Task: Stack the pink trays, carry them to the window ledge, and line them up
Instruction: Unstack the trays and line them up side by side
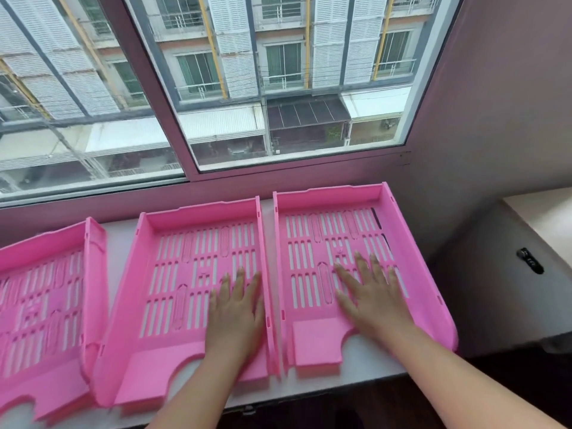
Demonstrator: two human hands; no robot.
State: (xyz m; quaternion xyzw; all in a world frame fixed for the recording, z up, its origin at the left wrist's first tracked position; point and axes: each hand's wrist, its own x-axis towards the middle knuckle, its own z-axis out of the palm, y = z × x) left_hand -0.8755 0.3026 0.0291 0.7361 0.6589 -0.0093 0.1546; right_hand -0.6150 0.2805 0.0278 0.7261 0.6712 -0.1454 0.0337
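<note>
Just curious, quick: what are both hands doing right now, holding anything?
Left hand: open, flat on the middle tray, holding nothing.
Right hand: open, flat on the right tray, holding nothing.

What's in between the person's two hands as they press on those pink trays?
Between the left hand and right hand stand the adjoining side walls of the middle tray and right tray, with a thin gap between them, seen from the head camera.

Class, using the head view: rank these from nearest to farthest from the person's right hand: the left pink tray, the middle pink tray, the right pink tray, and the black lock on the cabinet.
1. Right pink tray: the right hand rests flat in it.
2. Middle pink tray: just to its left, under the left hand.
3. Black lock: off to the right, on the cabinet front.
4. Left pink tray: at the far left.
</note>
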